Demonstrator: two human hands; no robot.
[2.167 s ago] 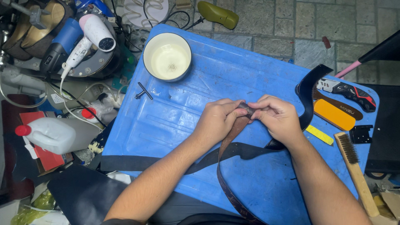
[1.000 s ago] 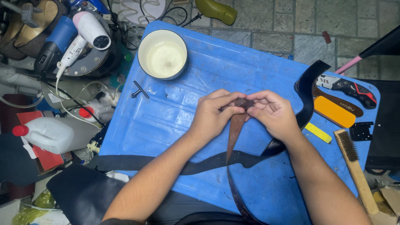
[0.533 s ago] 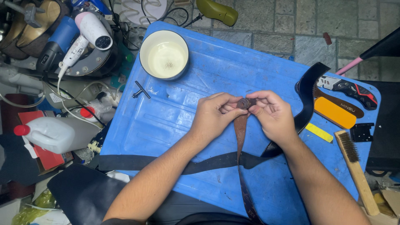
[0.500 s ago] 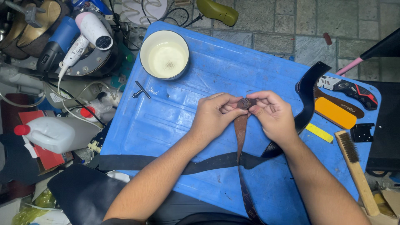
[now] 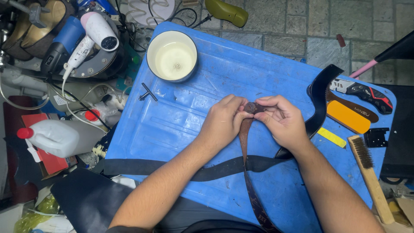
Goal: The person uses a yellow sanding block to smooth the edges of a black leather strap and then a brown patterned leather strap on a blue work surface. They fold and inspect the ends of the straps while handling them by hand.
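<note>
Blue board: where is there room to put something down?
The blue board is bare between the bowl and the left hand, and at its top right, between the bowl and the curled black strap. The right edge is crowded: knife, orange block, wire brush. Both hands hold the brown strap mid-board.

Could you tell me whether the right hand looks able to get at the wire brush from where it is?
Probably yes. The right hand is busy pinching the brown strap's end, but the wire brush lies on the same side with only bare blue tray and a yellow strip between.
</note>
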